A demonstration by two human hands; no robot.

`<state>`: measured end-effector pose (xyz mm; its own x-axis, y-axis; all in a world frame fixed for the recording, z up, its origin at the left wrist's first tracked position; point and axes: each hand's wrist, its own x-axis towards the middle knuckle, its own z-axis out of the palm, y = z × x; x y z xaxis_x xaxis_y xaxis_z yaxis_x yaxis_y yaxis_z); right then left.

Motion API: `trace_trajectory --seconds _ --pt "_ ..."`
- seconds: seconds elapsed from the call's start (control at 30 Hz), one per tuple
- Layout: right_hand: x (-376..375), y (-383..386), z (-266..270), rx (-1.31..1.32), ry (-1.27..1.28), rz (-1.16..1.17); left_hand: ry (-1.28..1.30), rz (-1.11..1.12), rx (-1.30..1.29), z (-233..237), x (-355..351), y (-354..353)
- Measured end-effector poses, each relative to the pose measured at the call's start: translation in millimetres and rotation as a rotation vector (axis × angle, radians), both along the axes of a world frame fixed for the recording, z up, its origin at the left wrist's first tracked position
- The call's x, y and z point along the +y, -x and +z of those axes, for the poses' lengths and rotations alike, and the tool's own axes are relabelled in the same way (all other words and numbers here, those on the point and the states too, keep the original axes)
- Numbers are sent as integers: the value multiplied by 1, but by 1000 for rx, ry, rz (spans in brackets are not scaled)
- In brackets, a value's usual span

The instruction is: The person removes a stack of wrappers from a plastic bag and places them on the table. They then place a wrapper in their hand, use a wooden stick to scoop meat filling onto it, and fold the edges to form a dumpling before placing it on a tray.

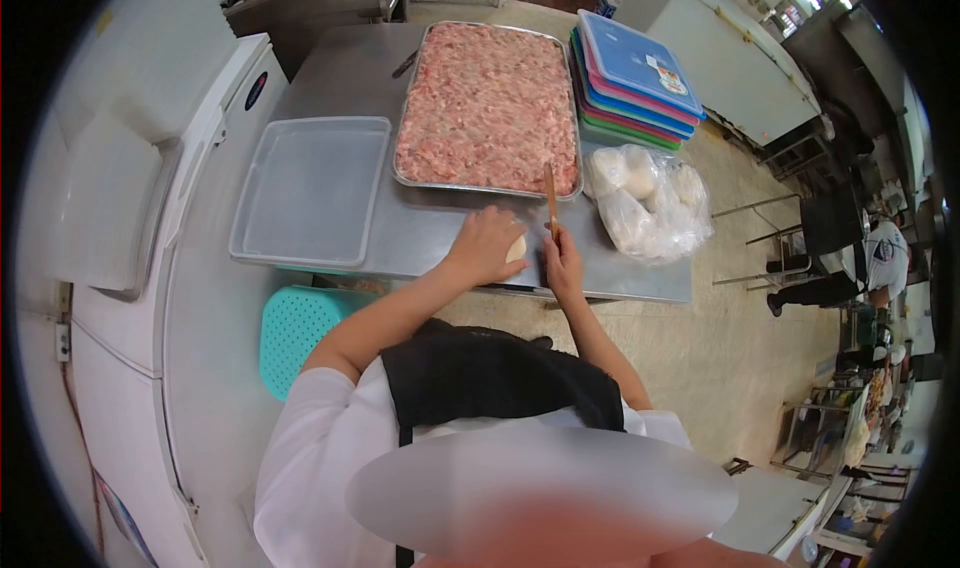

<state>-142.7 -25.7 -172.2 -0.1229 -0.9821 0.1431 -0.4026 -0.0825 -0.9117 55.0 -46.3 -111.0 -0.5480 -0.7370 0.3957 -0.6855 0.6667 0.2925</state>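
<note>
My left hand (485, 247) is curled around a pale, round dough wrapper (516, 249) at the front edge of the metal table. Part of the wrapper is hidden under the fingers. In my right hand (563, 264) is a flat wooden stick (551, 198), its far end over the near right corner of the meat tray. That large metal tray (402, 175) is filled nearly to the rim with pink minced meat (490, 108). To the right of my right hand lies a clear plastic bag (650, 208) with white rounded pieces inside.
A translucent shallow plastic box (312, 193) stands left of the meat tray. Coloured lids (640, 68) are stacked at the back right. A turquoise perforated stool (295, 338) is below the table's left front. White fridges flank the left side; another person (880, 258) is far right.
</note>
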Motion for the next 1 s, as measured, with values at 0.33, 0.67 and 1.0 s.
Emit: trace_trajectory --seconds 0.33,0.67,1.0 --pt "-9 2 -3 -255 -47 38 70 27 52 2 -8 3" --pt "-7 2 7 -164 -73 47 29 22 82 -2 -7 2" --pt "-5 0 4 -70 -61 65 44 33 116 -6 -6 1"
